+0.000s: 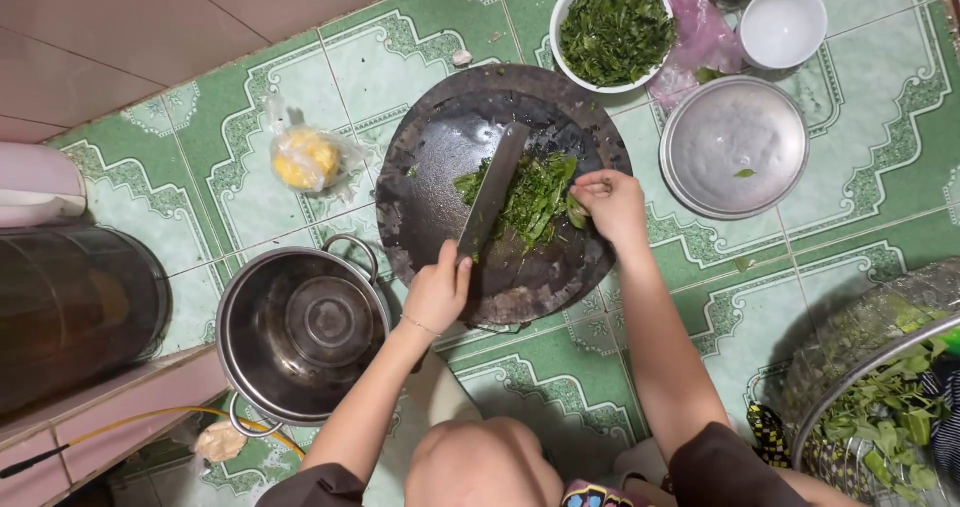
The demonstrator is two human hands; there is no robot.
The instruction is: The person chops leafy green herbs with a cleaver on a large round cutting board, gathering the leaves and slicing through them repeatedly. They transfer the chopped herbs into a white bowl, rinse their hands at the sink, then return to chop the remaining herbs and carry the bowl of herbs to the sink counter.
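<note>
Pile of dark green leaves (535, 199) sits centre-right on a round dark chopping board (430, 217) on the green patterned tile floor (880, 157). Leaves partly chopped: loose shreds toward 12 o'clock, tighter bunch toward 3 o'clock under the fingers. Board surface is worn, wet-looking, with small green bits scattered.

Cleaver (492, 192) lies across the pile's 9 o'clock edge, blade running from about 6 to 12 o'clock, edge down into the leaves. Left hand (437, 292) closed in a fist round the cleaver handle at the board's 6 o'clock, thin bracelet on the wrist. Right hand (610, 205) at 3 o'clock of the pile, fingers curled and pressed down on the bunch, pinning it to the board; not fully shut, knuckles bent.

Outward: white bowl of chopped greens (612, 27) at 12 o'clock, just beyond the board rim. Pink plastic bag (700, 37) beside it at 1 o'clock, small empty white bowl (782, 25) further on. Round metal plate (735, 145) at 2 to 3 o'clock, one leaf scrap on it. Metal basin of whole leaves (880, 407) at 5 o'clock, well apart. Steel pot (300, 332) with handles at 8 o'clock, near the board edge. Clear bag with something yellow (308, 157) at 10 o'clock.
</note>
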